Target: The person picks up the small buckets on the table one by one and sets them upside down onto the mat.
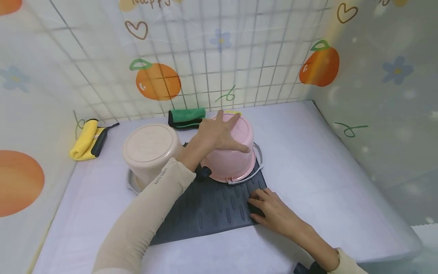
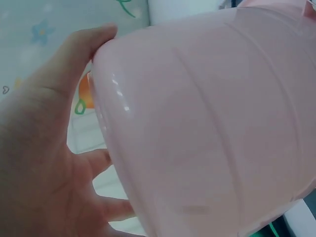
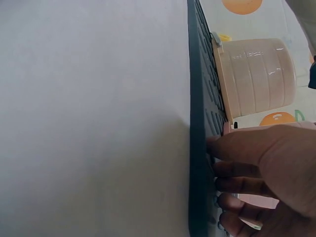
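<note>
A pink bucket [image 1: 230,165] stands upside down on the dark ribbed mat [image 1: 219,209], its pale handle [image 1: 261,156] lying round the rim. My left hand [image 1: 219,133] holds the bucket by its upturned base, fingers spread across it. In the left wrist view, the thumb bends over the edge of the base and the palm stays off the pink wall [image 2: 197,128]. My right hand [image 1: 275,213] rests at the mat's front right corner. Its loosely bent fingertips touch the mat, as the right wrist view shows [image 3: 247,177].
Left of the pink bucket a cream bucket [image 1: 150,142] is also upside down on the mat. Behind them lies a folded green cloth [image 1: 188,115] with black trim. At the far left is a folded yellow cloth [image 1: 85,140]. Patterned curtains [image 1: 376,114] border the white table [image 1: 308,152].
</note>
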A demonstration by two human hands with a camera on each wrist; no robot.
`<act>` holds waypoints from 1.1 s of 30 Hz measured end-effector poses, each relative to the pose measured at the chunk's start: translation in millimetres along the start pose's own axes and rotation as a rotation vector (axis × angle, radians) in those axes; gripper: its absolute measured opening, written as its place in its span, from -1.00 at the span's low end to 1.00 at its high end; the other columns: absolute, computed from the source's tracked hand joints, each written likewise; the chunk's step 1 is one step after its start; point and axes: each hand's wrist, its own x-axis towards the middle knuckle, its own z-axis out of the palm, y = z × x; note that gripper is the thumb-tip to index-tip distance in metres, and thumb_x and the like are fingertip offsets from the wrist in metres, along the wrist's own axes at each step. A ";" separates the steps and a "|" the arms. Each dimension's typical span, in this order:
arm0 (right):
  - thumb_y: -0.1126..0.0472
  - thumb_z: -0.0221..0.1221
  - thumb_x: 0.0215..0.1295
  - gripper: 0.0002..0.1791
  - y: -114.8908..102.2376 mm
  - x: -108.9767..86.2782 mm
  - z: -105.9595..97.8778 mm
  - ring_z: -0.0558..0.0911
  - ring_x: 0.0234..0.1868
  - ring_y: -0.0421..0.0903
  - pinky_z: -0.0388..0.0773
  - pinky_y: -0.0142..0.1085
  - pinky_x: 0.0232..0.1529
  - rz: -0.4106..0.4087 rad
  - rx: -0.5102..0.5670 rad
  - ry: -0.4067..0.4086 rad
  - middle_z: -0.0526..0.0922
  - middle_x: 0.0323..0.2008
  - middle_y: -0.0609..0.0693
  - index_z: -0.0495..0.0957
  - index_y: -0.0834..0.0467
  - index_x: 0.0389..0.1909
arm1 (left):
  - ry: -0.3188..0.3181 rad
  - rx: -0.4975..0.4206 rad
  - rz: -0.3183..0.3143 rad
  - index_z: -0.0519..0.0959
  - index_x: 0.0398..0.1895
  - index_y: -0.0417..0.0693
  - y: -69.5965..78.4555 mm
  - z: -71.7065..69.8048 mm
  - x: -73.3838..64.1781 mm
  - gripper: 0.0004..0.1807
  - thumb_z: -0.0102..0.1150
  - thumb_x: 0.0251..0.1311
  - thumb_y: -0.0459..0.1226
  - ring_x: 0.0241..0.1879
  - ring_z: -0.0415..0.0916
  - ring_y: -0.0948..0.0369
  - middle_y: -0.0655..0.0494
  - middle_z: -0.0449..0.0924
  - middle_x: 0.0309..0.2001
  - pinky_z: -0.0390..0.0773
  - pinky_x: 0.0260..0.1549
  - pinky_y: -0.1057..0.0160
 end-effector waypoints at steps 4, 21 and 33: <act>0.15 0.49 0.10 -0.58 0.2 0.0 0.7 0.43 -0.12 -0.07 0.44 -0.19 -0.16 -0.004 0.004 0.011 0.53 -0.08 -0.01 0.71 0.28 -0.07 | -0.003 0.052 -0.002 -0.23 0.62 0.45 4.8 0.7 1.3 0.28 -0.04 -0.19 0.65 0.12 0.45 -0.27 -0.24 -0.19 0.57 0.52 -0.01 -0.04; 0.17 0.42 0.21 -0.68 14.4 5.3 -18.9 0.55 -0.03 -0.09 0.49 -0.07 -0.02 0.014 0.107 -0.036 0.58 -0.06 -0.04 0.70 0.21 -0.05 | 0.457 -0.307 0.171 0.30 0.49 0.21 -26.5 20.9 -59.1 -0.29 0.12 0.31 0.15 0.31 0.34 0.00 0.12 0.35 0.38 0.39 0.19 -0.12; 0.32 0.39 0.21 -0.78 48.7 13.0 -56.4 0.64 -0.07 0.00 0.60 -0.06 -0.02 0.096 0.095 0.072 0.65 -0.12 0.03 0.71 0.24 -0.12 | 0.702 -0.601 0.161 0.71 -0.06 0.03 -95.6 82.3 -137.5 -0.82 0.19 0.37 -0.29 -0.22 0.57 0.32 0.27 0.68 -0.15 0.63 -0.23 0.22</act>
